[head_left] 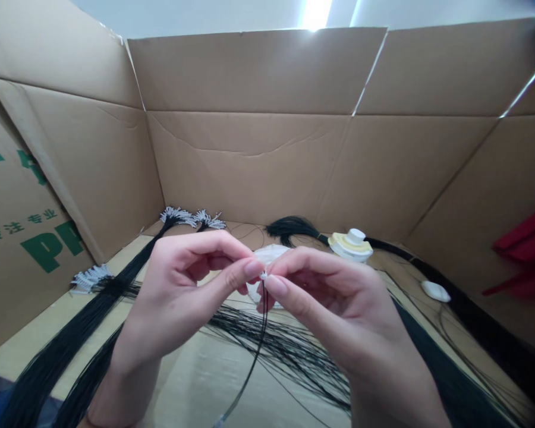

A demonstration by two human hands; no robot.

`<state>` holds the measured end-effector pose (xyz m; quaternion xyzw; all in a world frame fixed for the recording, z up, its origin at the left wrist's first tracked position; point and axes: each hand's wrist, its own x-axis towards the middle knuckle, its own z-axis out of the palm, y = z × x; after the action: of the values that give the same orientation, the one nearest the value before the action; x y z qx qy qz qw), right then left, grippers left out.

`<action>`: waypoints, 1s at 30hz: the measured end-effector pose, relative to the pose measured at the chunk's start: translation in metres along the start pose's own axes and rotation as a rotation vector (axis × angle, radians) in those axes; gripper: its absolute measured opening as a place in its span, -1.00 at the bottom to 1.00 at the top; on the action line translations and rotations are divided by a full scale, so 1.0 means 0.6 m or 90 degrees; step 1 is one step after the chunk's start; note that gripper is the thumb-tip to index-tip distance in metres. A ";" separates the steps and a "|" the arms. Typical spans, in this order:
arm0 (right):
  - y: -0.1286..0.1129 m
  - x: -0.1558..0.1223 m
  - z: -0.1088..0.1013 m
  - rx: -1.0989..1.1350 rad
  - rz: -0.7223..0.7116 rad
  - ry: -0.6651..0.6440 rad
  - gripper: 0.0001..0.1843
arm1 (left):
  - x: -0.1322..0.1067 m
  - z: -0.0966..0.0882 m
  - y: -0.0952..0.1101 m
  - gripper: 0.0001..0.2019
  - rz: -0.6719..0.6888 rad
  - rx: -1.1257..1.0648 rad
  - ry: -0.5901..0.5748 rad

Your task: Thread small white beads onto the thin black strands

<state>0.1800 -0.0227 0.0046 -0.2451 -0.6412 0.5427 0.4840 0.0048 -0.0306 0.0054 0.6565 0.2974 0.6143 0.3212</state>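
Brown cardboard walls rise beyond and to both sides of the hands, their outer edges cut off; on the panel to the left, green print shows 专注 专业 and a large P followed by a clipped letter; a pale work surface lies below the hands, partly covered by them. Long black strands run past the left wrist in one bundle, past the right forearm in another, both leaving view, and a looser bunch spreads beneath the palms. Left hand and right hand meet at the centre, wrists low, fingers curled inward, each thumb and forefinger narrowed in a pinch; between their tips is a tiny white piece at the top of a black cord, which hangs below the fingers and passes out of view at a pale end. Red material, hard to identify, sits far right of the right hand; a white-and-cream round object stands just beyond its knuckles; white tips cluster left of the left hand; a small white lozenge rests right of the right hand.
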 end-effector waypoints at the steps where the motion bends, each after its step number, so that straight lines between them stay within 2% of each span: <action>1: 0.000 0.000 0.002 0.004 0.001 0.006 -0.93 | -0.001 0.001 0.000 -0.83 0.001 0.001 0.003; 9: -0.008 0.001 0.009 -0.016 0.015 0.026 -0.88 | -0.011 0.002 -0.002 -0.80 0.037 0.093 -0.005; 13: -0.005 0.003 0.009 0.008 0.042 0.033 -0.89 | -0.009 0.000 -0.004 -0.80 0.038 0.095 0.001; 17: 0.002 0.005 0.010 0.010 0.013 0.047 -0.89 | -0.003 -0.001 -0.006 -0.82 0.041 0.099 -0.023; 22: 0.005 0.008 0.009 0.010 0.003 0.073 -0.83 | -0.002 0.002 -0.006 -0.85 0.083 0.159 0.010; 26: 0.007 0.013 0.002 0.049 0.038 0.037 -0.82 | -0.003 0.004 -0.010 -0.88 0.111 0.188 0.006; 30: 0.009 0.017 -0.006 0.074 0.070 -0.007 -0.81 | 0.000 0.004 -0.013 -0.89 0.078 0.137 0.006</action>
<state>0.1778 -0.0108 0.0032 -0.2484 -0.5970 0.6060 0.4633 0.0074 -0.0258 -0.0008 0.7010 0.3224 0.6007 0.2092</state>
